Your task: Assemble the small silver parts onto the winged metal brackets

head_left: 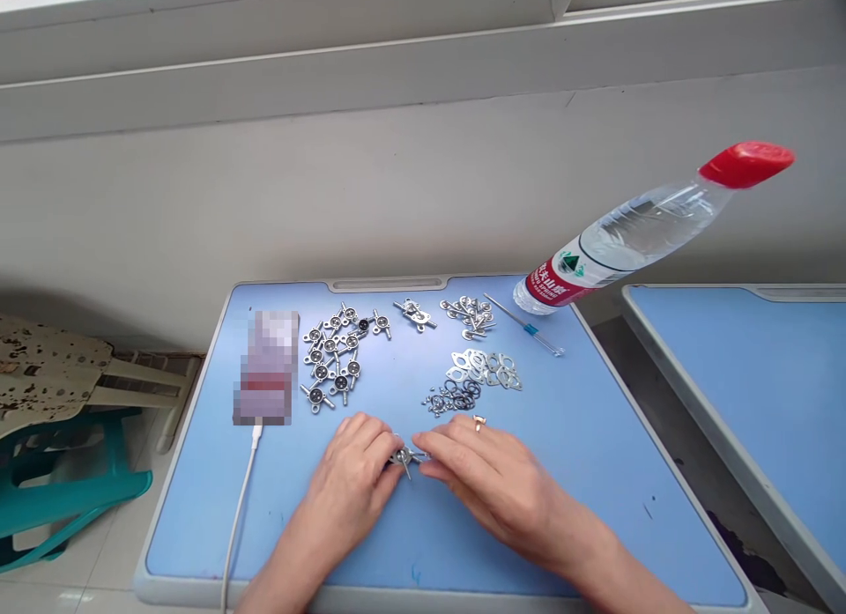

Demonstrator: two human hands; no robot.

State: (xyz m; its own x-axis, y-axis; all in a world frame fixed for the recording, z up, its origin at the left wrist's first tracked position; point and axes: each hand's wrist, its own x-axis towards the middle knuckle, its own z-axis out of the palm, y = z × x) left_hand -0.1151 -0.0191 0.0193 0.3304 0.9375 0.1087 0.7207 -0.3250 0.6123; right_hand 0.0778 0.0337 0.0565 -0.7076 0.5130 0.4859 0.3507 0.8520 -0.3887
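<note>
Near the front middle of the blue desk, my left hand [360,469] is closed on the left side of a small metal fitting [402,456]. My right hand [486,469], wearing a ring, pinches at the fitting's right end, its fingertips partly hiding it. A thin pin sticks out of the fitting toward me. Just beyond my right hand lie tiny screws and dark rubber rings [456,397], with flat metal plates [486,367] behind them. Farther back are a pile of small metal levers [468,314] and a few metal parts [416,314]. Several round-headed fittings [334,350] are spread at the left.
A screwdriver [529,329] with a clear handle lies at the back right, beside a red-capped water bottle [614,235]. At the left, a phone [268,367] has a white cable [241,499] running to the front edge. A teal stool [79,482] stands left of the desk.
</note>
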